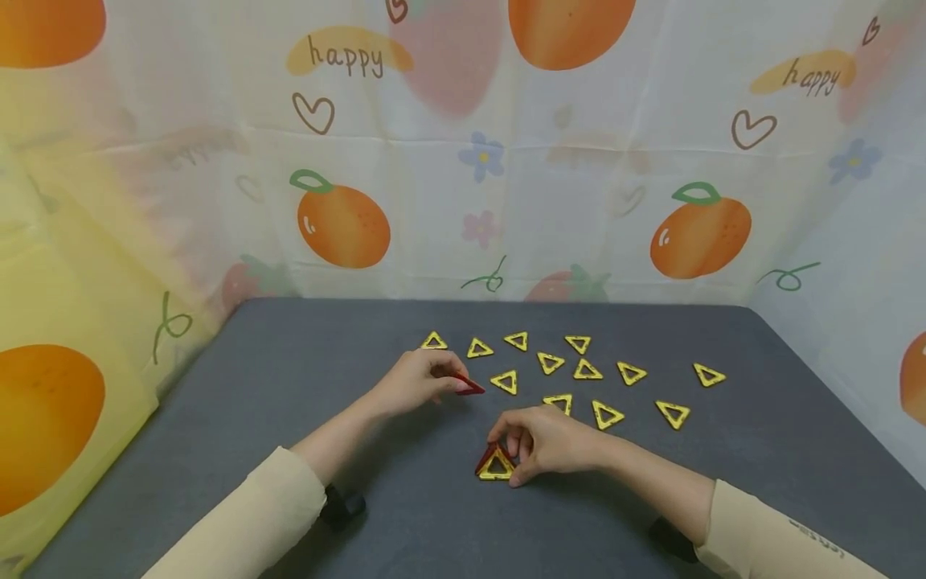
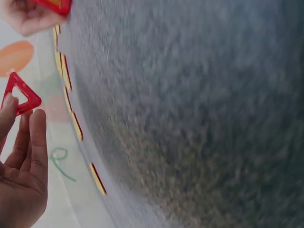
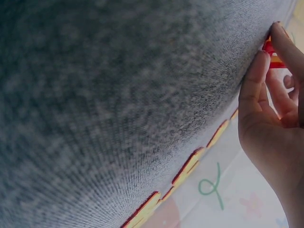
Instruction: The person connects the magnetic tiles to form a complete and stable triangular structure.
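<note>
My left hand [image 1: 415,386] pinches a triangular frame tile [image 1: 472,387] between thumb and fingers, above the dark tabletop. In the left wrist view this tile [image 2: 33,102] shows its red side. Lower and to the right, my right hand [image 1: 555,439] grips a small upright group of triangle tiles [image 1: 496,475] that stands on the table. One yellow face of the group points toward me, with a red one leaning at its left. Its back is hidden behind my fingers. The right wrist view catches thumb and fingers [image 3: 254,90] on either side of the group.
Several yellow triangle frames lie flat across the table's back and right, among them one [image 1: 673,415] right of my right hand and one [image 1: 504,382] beside the left hand's tile. A printed cloth [image 1: 427,225] hangs behind the dark table [image 1: 217,434].
</note>
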Demonstrator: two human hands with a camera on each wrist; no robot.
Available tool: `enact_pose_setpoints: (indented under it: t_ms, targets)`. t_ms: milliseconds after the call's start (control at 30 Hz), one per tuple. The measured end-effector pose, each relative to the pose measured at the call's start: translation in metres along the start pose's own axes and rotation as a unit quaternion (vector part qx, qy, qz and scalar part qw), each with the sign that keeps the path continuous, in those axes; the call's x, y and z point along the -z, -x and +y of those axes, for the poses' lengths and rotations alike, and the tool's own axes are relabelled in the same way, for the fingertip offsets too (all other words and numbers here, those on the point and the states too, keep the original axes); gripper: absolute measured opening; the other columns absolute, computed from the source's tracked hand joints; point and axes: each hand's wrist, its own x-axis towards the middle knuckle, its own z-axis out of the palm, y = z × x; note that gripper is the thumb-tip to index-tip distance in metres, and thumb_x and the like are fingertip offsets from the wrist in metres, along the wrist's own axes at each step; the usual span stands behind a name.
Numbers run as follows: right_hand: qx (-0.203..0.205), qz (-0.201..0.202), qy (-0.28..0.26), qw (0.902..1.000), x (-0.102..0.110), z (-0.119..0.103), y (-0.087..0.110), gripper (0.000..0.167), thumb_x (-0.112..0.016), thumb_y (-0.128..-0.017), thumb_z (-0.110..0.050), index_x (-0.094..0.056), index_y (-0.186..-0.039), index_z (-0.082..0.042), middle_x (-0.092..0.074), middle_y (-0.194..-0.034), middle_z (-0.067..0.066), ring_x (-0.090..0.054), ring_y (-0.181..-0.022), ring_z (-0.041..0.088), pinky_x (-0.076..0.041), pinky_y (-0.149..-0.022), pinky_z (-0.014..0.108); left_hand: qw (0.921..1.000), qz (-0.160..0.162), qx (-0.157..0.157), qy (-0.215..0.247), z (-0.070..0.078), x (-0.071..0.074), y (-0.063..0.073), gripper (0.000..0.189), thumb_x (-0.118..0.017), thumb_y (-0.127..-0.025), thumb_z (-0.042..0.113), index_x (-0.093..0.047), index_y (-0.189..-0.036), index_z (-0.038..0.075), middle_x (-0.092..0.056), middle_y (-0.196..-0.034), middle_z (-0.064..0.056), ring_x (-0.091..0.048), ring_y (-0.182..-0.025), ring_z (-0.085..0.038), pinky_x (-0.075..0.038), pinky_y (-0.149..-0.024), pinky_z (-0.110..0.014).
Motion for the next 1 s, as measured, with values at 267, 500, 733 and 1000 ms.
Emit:
enact_pose_setpoints:
  t_ms: [267, 500, 733, 1000]
  targets:
    - [-0.001, 0.002, -0.004, 1.0, 0.0, -0.001, 0.0, 0.045, -0.087, -0.074, -0.02, -0.067, -0.114, -0.015, -0.063, -0.084, 0.001, -0.062, -0.063, 0.004, -0.053, -0.06, 0.021, 0.9997, -0.004, -0.023, 0.011, 0.012, -0.01, 0.009, 0.01, -0.074, -0.088, 0.016, -0.07, -0.097, 0.014, -0.072, -0.086, -0.003, -0.063, -0.072, -0.01, -0.053, -0.067, -0.024]
    - [0.001, 0.002, -0.009, 1.0, 0.0, -0.001, 0.0, 0.045, -0.087, -0.075, -0.019, -0.067, -0.115, -0.012, -0.063, -0.084, 0.001, -0.061, -0.062, 0.004, -0.052, -0.06, 0.021, 0.9982, -0.006, -0.046, 0.038, 0.029, -0.016, 0.018, 0.017, -0.077, -0.085, 0.014, -0.062, -0.093, 0.01, -0.071, -0.085, -0.006, -0.065, -0.073, -0.009, -0.053, -0.067, -0.023]
    - [0.001, 0.005, -0.003, 1.0, 0.0, -0.001, -0.001, 0.038, -0.088, -0.074, -0.019, -0.065, -0.104, -0.014, -0.064, -0.079, 0.0, -0.061, -0.063, 0.004, -0.052, -0.06, 0.02, 0.9968, 0.001, -0.065, 0.046, 0.037, -0.027, 0.03, 0.014, -0.076, -0.086, 0.014, -0.066, -0.096, 0.012, -0.07, -0.086, -0.005, -0.063, -0.072, -0.006, -0.054, -0.067, -0.022]
    - [0.003, 0.011, 0.007, 0.9999, 0.001, -0.001, 0.0, 0.035, -0.089, -0.072, -0.021, -0.062, -0.093, -0.016, -0.064, -0.074, -0.001, -0.061, -0.063, 0.004, -0.05, -0.058, 0.02, 0.9966, 0.007, -0.058, 0.057, 0.042, -0.043, 0.044, 0.011, -0.075, -0.087, 0.012, -0.069, -0.095, 0.014, -0.072, -0.086, -0.002, -0.066, -0.073, -0.007, -0.055, -0.068, -0.02]
